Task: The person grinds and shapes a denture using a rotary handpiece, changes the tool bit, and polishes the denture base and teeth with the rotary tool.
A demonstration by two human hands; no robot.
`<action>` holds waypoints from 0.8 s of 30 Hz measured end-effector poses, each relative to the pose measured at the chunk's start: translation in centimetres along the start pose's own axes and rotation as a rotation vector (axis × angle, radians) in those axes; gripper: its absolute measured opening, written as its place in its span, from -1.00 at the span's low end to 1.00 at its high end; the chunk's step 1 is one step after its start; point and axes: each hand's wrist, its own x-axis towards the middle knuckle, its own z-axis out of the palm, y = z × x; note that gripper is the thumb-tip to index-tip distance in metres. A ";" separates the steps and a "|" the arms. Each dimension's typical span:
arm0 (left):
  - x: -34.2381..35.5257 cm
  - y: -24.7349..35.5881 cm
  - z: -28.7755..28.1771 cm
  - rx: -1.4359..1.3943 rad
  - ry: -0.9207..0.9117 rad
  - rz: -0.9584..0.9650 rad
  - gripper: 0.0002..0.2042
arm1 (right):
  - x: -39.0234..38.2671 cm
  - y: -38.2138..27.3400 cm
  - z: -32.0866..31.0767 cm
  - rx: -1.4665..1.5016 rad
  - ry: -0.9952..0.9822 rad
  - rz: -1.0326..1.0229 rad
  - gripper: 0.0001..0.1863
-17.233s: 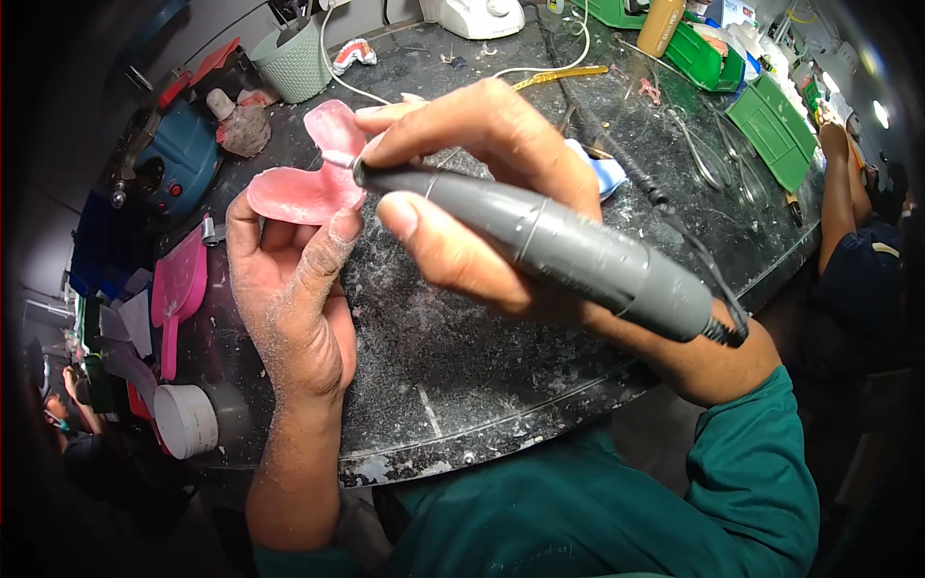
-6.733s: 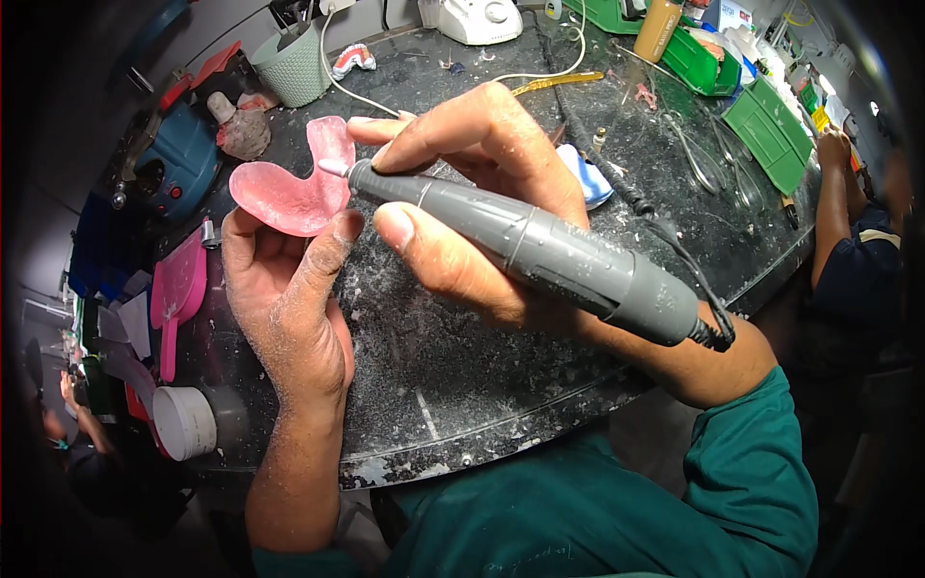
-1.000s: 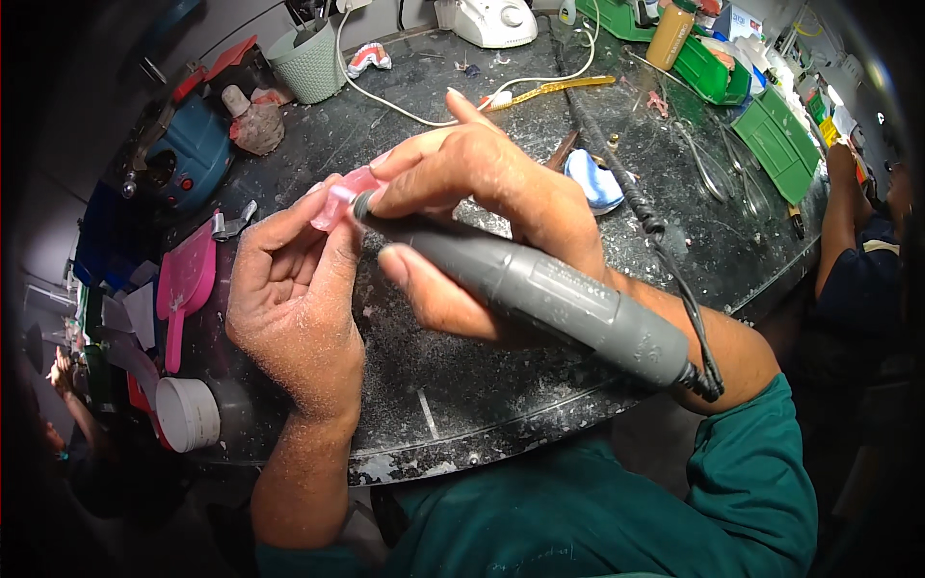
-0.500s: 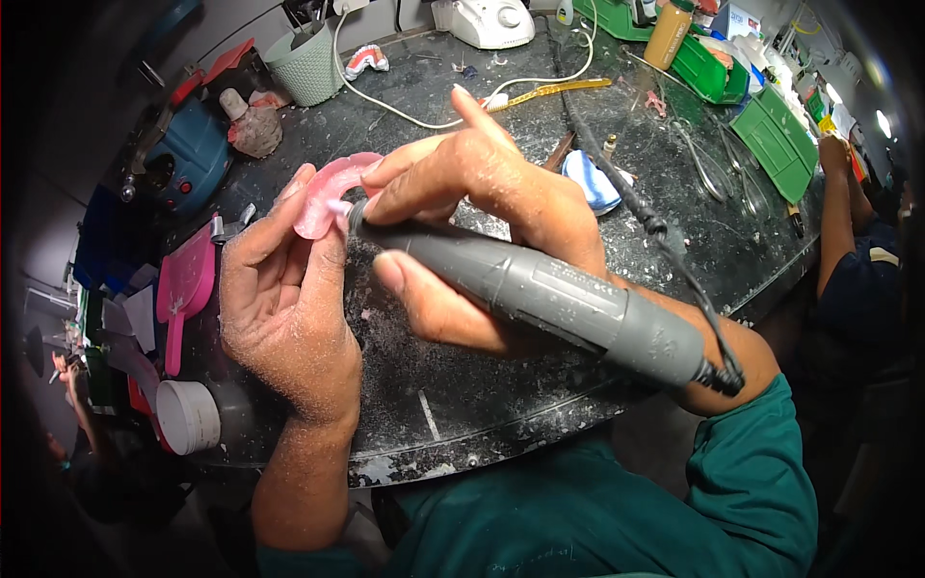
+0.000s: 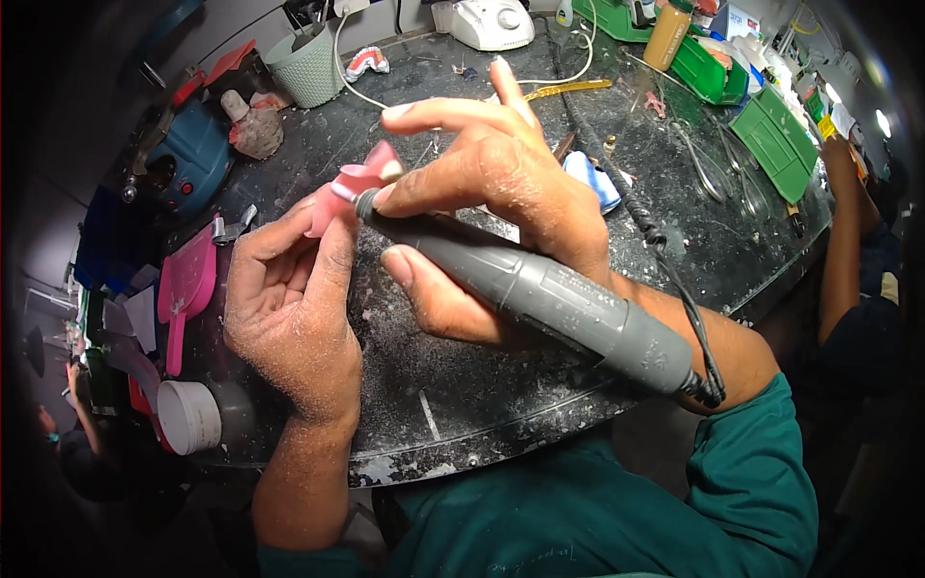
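Note:
Dusty with pale powder, my left hand (image 5: 294, 299) pinches a pink denture base (image 5: 361, 180) between thumb and fingers, with the piece tilted up on edge. A pale tooth-coloured spot shows at its right end. My right hand (image 5: 501, 183) wraps round a dark grey rotary handpiece (image 5: 520, 279), held like a pen. Its pale bur (image 5: 342, 192) meets the pink piece near my left fingertips; exact contact is hard to make out. A black coiled cord (image 5: 665, 260) leads from the handpiece's rear end over my right forearm.
A white control unit (image 5: 491, 21), a woven basket (image 5: 306, 63) and a dental model (image 5: 366, 63) stand at the back. On the left are a pink dustpan (image 5: 188, 275), a blue machine (image 5: 188, 149) and a white tub (image 5: 189, 416). Green bins (image 5: 776, 144) line the right; another person's arm (image 5: 840, 231) shows there.
The pink denture base has been turned from showing its curved arch to standing more on edge. My right fingers have lifted and spread a little; the handpiece's rear end has shifted slightly left.

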 end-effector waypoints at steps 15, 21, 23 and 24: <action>-0.3 0.0 -0.6 0.010 -0.038 0.037 -0.83 | -0.4 0.9 1.3 -0.012 0.009 0.013 -0.66; -0.2 -0.1 -0.2 0.042 -0.031 0.109 -0.80 | -0.2 0.6 0.4 0.039 -0.011 0.039 -0.64; -0.3 -0.3 -0.5 0.109 -0.032 0.092 -0.81 | -0.1 0.3 0.5 0.044 -0.028 0.007 -0.64; -0.3 -0.4 -0.6 0.109 -0.032 0.091 -0.81 | 0.0 0.3 0.6 0.046 -0.037 -0.010 -0.64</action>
